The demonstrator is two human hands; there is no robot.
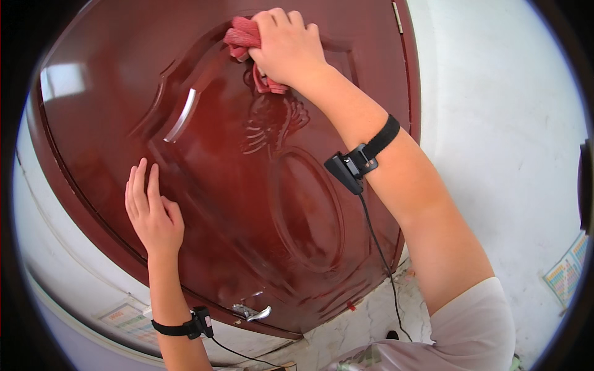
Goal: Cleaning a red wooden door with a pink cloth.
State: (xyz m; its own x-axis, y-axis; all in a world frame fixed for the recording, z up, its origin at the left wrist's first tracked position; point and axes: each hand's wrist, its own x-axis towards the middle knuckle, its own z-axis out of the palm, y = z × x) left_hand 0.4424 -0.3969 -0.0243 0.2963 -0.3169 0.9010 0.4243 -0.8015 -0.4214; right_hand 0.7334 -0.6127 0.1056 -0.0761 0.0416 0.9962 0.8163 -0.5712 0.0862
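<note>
A glossy dark red door [223,179] with carved panels and an oval relief fills the middle of the view. High on it, my right hand [288,46] is closed round a crumpled red cloth [242,36] and presses it against the carved upper part. Part of the cloth hangs out below the palm. My left hand [151,213] is held up at the door's left side with its fingers stretched out and nothing in it. Whether it touches the door I cannot tell.
A silver door handle [252,311] sticks out near the lower edge. Black straps with small devices [349,170] circle both forearms, and a cable [378,247] trails down from the right one. White walls [489,123] flank the door. Coloured charts [568,269] hang at both sides. The floor [359,321] is pale marble.
</note>
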